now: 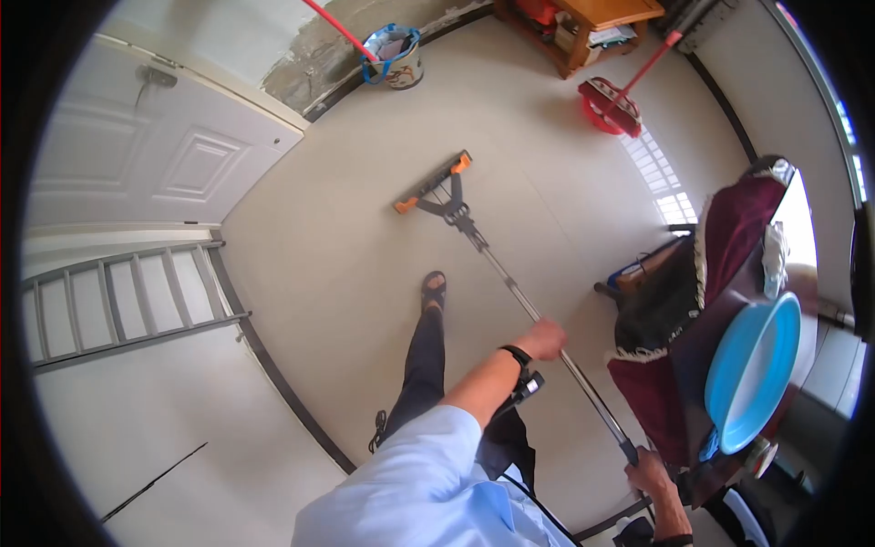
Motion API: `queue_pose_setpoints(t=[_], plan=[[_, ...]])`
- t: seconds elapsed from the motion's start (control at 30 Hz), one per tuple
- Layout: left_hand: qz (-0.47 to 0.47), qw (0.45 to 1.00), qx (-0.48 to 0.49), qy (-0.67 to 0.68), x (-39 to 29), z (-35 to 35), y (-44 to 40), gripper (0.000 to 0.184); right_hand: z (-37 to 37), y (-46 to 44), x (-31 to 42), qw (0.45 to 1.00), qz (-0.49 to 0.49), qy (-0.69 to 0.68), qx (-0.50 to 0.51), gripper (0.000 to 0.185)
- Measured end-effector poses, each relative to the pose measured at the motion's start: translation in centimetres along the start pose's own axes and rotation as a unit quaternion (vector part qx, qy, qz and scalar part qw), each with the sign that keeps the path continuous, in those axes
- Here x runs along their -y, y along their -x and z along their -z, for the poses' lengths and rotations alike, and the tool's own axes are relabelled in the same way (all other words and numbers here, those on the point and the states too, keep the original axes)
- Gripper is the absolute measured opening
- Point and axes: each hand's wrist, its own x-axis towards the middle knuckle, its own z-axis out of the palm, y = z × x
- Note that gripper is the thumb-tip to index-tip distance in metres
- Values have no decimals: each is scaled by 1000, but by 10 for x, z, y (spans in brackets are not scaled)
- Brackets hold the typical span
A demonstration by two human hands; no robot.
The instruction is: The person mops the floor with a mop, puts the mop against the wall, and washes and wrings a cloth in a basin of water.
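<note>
A mop with a metal pole (515,290) runs diagonally across the floor. Its flat head (433,183), dark with orange ends, rests on the pale tiles. Partway down the pole my left hand (545,340) is wrapped round it, a black band on the wrist. Lower right, near the pole's dark end grip, my right hand (647,474) is closed round the handle. My sandalled foot (434,290) stands on the floor below the mop head.
At the right, a light blue basin (753,374) sits by a table with a maroon cloth (652,410). A red broom and dustpan (611,108), a wooden stand (583,35) and a bucket (395,59) are farther off. A ladder (137,301) and a white door (164,137) are left.
</note>
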Motion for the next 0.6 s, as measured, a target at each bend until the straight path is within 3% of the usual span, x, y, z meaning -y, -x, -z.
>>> queue_pose_setpoints(t=[0.17,0.27,0.4,0.47,0.6], plan=[[22,996,3,-91,159,96,34,11,66,-77,155,997,62,0,40,26],[43,994,-34,-98,219,129,60,9,87,-104,223,993,109,7,41,28],[63,988,-83,-113,280,163,90,7,103,-130,286,984,172,36,-14,26],[75,986,-103,-106,304,177,109,6,113,-121,319,986,160,23,-31,25],[88,982,-121,-118,316,189,165,4,108,-110,343,979,201,33,-21,25]])
